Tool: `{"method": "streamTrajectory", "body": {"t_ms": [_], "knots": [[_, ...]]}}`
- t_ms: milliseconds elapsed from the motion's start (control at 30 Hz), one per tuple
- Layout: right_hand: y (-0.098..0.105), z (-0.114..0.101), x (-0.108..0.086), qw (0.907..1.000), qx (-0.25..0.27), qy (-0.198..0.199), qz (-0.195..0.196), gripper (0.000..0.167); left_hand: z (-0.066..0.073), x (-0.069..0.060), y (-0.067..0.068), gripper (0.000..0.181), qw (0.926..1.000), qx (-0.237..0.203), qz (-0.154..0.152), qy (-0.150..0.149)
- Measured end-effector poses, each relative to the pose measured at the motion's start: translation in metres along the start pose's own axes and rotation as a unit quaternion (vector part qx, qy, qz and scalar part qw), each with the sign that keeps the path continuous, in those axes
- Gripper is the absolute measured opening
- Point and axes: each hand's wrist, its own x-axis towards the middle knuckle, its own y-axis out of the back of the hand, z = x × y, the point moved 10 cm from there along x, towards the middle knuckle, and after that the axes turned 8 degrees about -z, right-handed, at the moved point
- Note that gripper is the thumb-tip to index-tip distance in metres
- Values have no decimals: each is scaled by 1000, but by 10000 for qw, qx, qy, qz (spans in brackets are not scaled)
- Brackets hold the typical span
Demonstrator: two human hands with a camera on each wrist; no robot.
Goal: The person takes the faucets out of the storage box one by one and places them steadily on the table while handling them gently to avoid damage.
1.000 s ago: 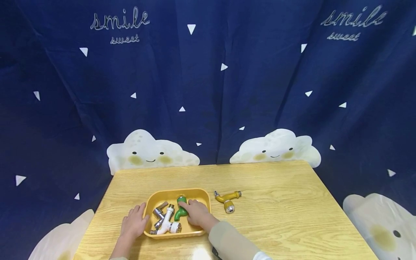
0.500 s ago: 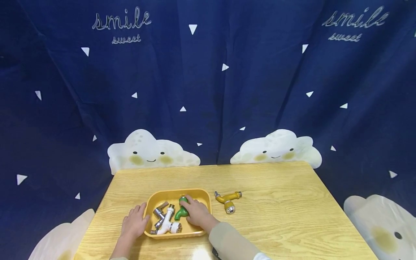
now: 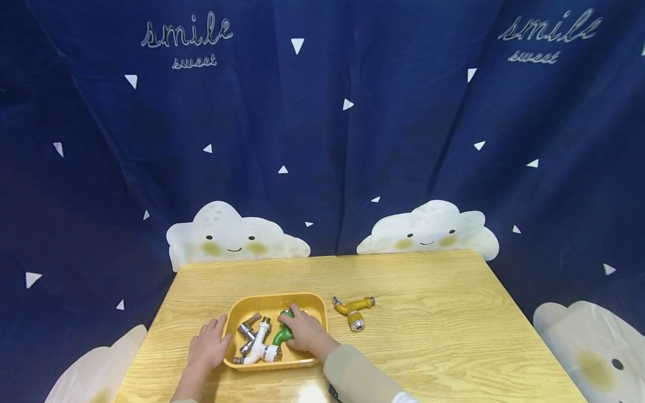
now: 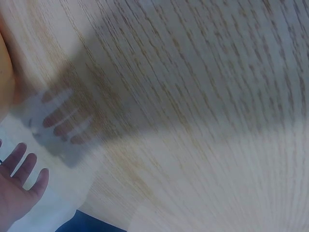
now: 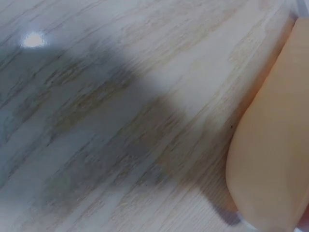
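My right hand (image 3: 306,334) is inside the yellow tray (image 3: 237,310), its fingers and thumb around the green faucet (image 3: 284,334), which is partly hidden. Against the tray's left rim rests my left hand (image 3: 206,346), fingers extended and holding nothing. A white faucet (image 3: 256,348) lies in the left half of the tray, over a silver faucet (image 3: 246,330). To the right of the tray, a yellow faucet (image 3: 354,306) lies on the table. In the left wrist view, spread fingers and a palm (image 4: 17,195) show at lower left.
The wooden table (image 3: 428,336) reaches a dark blue curtain (image 3: 322,140) with white clouds at its back edge. The tray's outer side (image 5: 270,154) fills the right of the right wrist view; part of the tray (image 4: 4,77) edges the left wrist view.
My right hand has closed further around the green faucet, which has tilted and shifted slightly right within the tray. My left hand has stayed at the rim.
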Motion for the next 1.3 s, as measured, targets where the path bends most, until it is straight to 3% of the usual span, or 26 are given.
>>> {"method": "streamTrajectory", "body": {"t_ms": [133, 400, 1000, 1300], "knots": [[-4, 0, -1, 9996, 200, -70, -172, 56, 0, -1, 0, 54, 10000, -11, 5, -9], [-5, 4, -2, 9997, 118, -123, -160, 54, -1, -1, -2, 54, 10000, -8, 40, 23], [-5, 10, -4, 9976, 671, -137, -63, 58, -2, 2, -4, 54, 10000, -31, -28, 79], [10, 9, -2, 9973, 731, -104, 36, 61, -2, 2, -2, 54, 10000, -2, 33, 30]]}}
